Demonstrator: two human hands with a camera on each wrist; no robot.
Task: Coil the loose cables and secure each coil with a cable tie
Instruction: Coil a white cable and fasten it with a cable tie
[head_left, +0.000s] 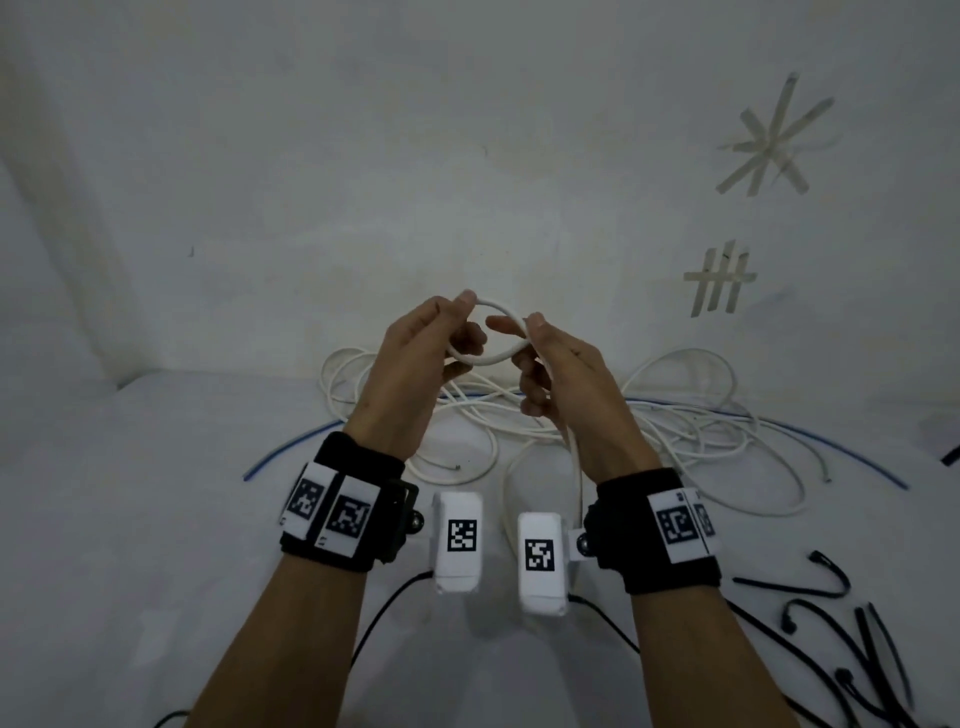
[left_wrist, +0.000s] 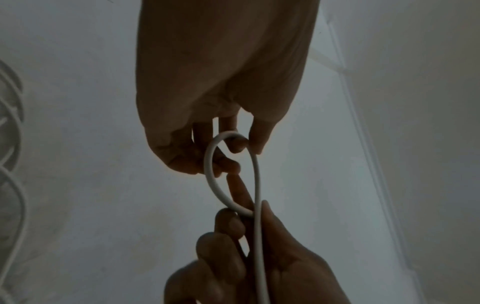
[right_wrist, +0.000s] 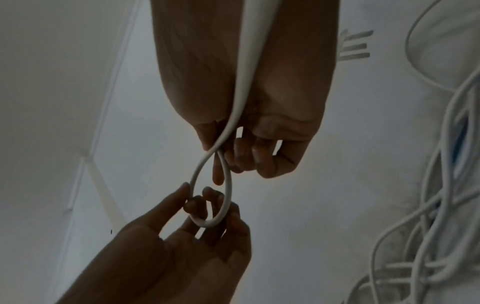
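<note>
Both hands are raised above the table in the head view and hold one small loop of white cable (head_left: 483, 362) between them. My left hand (head_left: 467, 319) pinches the loop's left side, thumb on top and fingers curled under. On the loop's right side, where the cable crosses itself, my right hand (head_left: 522, 338) grips it. The cable's tail (head_left: 574, 457) runs down past my right wrist to the table. The left wrist view has the loop (left_wrist: 207, 168) hooked on my left hand's fingertips (left_wrist: 235, 146). Seen from the right wrist, my right hand (right_wrist: 226, 164) holds the crossing of the loop (right_wrist: 228, 191).
A tangled pile of loose white cables (head_left: 675, 431) lies on the white table behind the hands, and a blue cable (head_left: 291, 452) runs through it. Several black cable ties (head_left: 841, 623) lie at the front right. Tape marks (head_left: 769, 140) are stuck on the wall.
</note>
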